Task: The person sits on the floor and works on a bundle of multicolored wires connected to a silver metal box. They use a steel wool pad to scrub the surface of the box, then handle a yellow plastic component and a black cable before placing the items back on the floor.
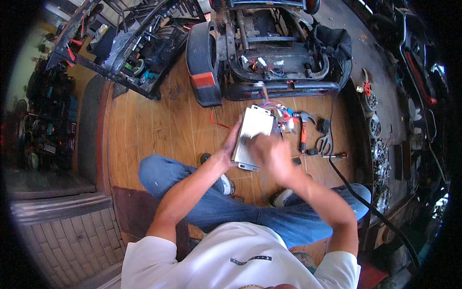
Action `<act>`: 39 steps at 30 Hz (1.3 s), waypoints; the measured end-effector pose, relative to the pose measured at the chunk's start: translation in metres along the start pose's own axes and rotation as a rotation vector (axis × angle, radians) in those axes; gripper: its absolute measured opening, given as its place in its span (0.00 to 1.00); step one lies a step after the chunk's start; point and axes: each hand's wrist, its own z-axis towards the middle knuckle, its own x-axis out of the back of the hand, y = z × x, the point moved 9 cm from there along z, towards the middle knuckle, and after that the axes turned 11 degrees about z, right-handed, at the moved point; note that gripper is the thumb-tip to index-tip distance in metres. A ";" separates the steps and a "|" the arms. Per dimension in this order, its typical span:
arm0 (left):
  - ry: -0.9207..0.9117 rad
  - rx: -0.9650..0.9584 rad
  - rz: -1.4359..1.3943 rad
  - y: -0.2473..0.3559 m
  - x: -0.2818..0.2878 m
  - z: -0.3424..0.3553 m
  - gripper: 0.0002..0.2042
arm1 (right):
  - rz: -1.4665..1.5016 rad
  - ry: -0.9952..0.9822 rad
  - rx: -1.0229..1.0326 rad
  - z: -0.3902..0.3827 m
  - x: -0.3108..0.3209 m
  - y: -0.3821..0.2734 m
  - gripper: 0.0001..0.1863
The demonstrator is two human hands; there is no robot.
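My left hand (227,150) grips the side of a silver, finned metal box (253,121), tilted above the wooden floor. My right hand (273,156) is over the box's lower right part, smeared by motion, so its fingers are unclear. Colored wires with white and blue connectors (288,117) trail from the box's right side. Right of these lie a claw hammer (303,135) with an orange and black handle, scissors (324,146), a screwdriver (339,155) and a small black part (323,125).
A black vehicle frame (276,72) with a fender (204,65) stands ahead. A metal frame (144,45) holding tools and parts is upper left. Several metal hubs (380,164) line the right side. A thick black cable (356,195) crosses beside my right knee.
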 end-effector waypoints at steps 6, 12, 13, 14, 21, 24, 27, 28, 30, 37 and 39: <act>-0.139 0.113 -0.086 -0.015 -0.015 0.003 0.34 | -0.199 0.188 -0.207 0.000 0.012 0.064 0.07; -0.146 0.025 -0.159 0.012 -0.050 -0.018 0.33 | 0.211 0.441 -0.343 -0.031 0.083 0.080 0.12; -0.145 0.001 -0.132 0.015 -0.060 -0.026 0.32 | 0.289 0.520 -0.423 -0.043 0.101 0.082 0.12; -0.132 -0.003 -0.147 0.018 -0.069 -0.032 0.33 | 0.238 0.531 -0.412 -0.050 0.115 0.075 0.12; -0.392 0.020 -0.342 0.036 -0.116 -0.049 0.37 | 0.101 0.347 -0.241 -0.068 0.125 0.024 0.17; -0.331 0.022 -0.333 0.035 -0.105 -0.043 0.38 | 0.109 0.060 -0.086 -0.040 0.095 -0.020 0.18; -0.220 -0.035 -0.142 0.035 -0.084 -0.036 0.38 | 0.123 -0.120 0.131 0.000 0.069 -0.064 0.16; -0.244 -0.033 -0.120 0.032 -0.083 -0.035 0.39 | -0.042 -0.146 0.075 0.012 0.065 -0.050 0.14; -0.196 -0.016 -0.032 0.025 -0.073 -0.032 0.38 | -0.144 -0.020 -0.033 0.034 0.074 -0.021 0.11; -0.123 -0.058 -0.034 0.024 -0.039 -0.020 0.37 | -0.126 -0.063 0.075 -0.001 0.035 -0.004 0.08; -0.185 0.112 -0.144 0.003 -0.043 -0.017 0.36 | -0.098 0.199 -0.249 0.014 0.061 0.035 0.08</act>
